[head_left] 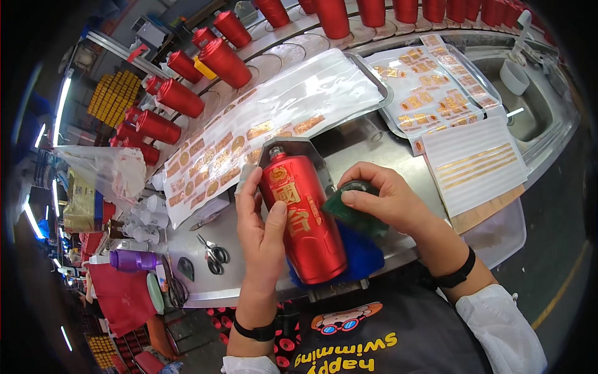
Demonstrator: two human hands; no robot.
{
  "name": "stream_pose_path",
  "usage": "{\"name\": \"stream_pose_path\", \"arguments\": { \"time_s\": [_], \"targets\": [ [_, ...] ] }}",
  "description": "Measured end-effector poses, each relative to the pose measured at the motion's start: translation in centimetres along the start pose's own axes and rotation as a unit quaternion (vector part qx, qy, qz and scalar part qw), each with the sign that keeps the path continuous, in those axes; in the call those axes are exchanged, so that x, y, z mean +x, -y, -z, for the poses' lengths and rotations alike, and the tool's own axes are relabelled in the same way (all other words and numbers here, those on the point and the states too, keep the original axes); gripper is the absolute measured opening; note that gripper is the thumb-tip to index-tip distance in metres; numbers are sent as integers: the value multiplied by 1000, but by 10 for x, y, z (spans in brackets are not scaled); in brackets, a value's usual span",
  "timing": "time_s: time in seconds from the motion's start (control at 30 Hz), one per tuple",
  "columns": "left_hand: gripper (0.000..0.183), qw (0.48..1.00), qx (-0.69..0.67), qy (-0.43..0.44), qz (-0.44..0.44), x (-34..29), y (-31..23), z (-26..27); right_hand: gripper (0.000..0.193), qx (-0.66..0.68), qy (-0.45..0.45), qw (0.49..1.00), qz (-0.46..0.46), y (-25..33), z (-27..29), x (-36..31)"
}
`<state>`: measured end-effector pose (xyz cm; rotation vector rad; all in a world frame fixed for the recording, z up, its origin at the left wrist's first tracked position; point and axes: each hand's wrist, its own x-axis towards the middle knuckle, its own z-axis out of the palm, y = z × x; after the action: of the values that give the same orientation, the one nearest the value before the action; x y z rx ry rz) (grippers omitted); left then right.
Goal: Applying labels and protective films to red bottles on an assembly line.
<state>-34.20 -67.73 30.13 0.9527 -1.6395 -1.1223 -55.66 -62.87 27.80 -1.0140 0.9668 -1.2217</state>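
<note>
- red bottle [321, 249]: lies tilted in front of the person, neck pointing away, its base over a blue cloth [367, 252]; gold characters and a small gold emblem run down its front.
- left hand [258, 227]: fingers extended and parted from the thumb, not wrapped around the body; the thumb overlaps the bottle's front beside the characters. how firmly it presses cannot be told.
- right hand [381, 196]: thumb and fingers pinched on a dark green scraper [358, 209], which sits against or just beside the bottle's right flank; contact cannot be made out.
- likely fault, smearing: should the gold characters be only lightly bonded, a thumb sliding across them could lift or skew a stroke.
- likely fault, scratching: a scraper tipped onto its corner, or pushed too hard, might mark the red coat or catch the edge of the smaller gold lettering.
- likely fault, rolling: the round body with so loose a left-hand hold could turn under a sideways push, most readily if the cloth slips.
- likely fault, trapped air or creases: uneven strokes over the curved wall would probably leave these in any film.
- surroundings: the sheet of gold decals [215, 165] lies near the left fingers; a careless sleeve or wrist could drag it askew.
</note>
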Motion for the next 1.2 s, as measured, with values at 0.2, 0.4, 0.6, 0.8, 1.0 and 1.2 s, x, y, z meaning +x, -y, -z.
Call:
{"name": "stream_pose_path", "arguments": {
  "time_s": [0.2,0.4,0.6,0.8,1.0,1.2],
  "targets": [
    [56,1000,9,0,-23,-6,2,-1,17,-21,42,999,4,-2,1,-8],
    [58,999,40,-2,-23,-9,-1,-1,20,-52,20,998,-17,3,-3,-13],
    [57,1000,15,-13,-11,-13,1,-1,22,-7,-8,999,-32,-1,-5,-17],
    [51,998,45,-23,-24,0,-3,9,21,-15,-49,998,24,13,-2,-9],
    [35,999,-39,-33,-17,19,0,9,22,-216,-40,970,100,55,4,30],
    [28,998,11,-42,-47,24,5,10,22,-207,15,977,44,56,-3,65]
  ]
}}
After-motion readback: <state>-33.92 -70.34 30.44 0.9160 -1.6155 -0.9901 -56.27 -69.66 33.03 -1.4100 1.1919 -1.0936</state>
